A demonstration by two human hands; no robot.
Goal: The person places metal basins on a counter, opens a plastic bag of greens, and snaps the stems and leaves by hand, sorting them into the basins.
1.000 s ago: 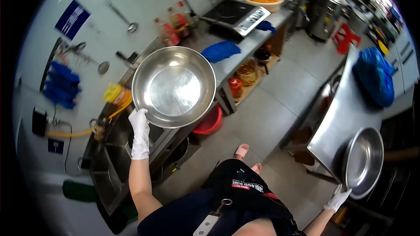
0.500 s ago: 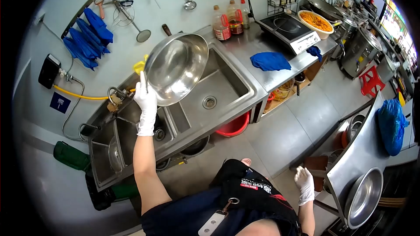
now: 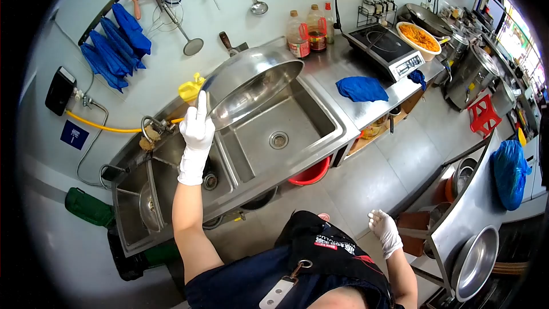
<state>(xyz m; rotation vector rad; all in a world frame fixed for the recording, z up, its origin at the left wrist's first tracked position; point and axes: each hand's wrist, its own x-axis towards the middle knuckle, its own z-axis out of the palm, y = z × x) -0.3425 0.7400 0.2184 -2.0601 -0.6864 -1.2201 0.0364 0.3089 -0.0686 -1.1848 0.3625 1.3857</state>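
Note:
A large stainless steel basin (image 3: 251, 80) is tipped over the sink (image 3: 257, 143), its hollow side facing down and to the right. In a white glove, my left hand (image 3: 197, 131) is closed on the near left rim of the basin, some fingers stretched up along its outside. Part of that grip is hidden behind the hand. My right hand (image 3: 384, 232), also gloved in white, hangs above the floor near the side table with loosely bent fingers and holds nothing.
On the counter are a blue cloth (image 3: 361, 88), an induction cooker (image 3: 386, 48) and oil bottles (image 3: 298, 35). A second steel basin (image 3: 476, 263) rests on the side table (image 3: 466, 212) at right. A red tub (image 3: 310, 174) stands under the sink.
My left hand has moved the basin right and turned it, so its opening now faces more downward. My right hand has shifted slightly left. The view has moved a little.

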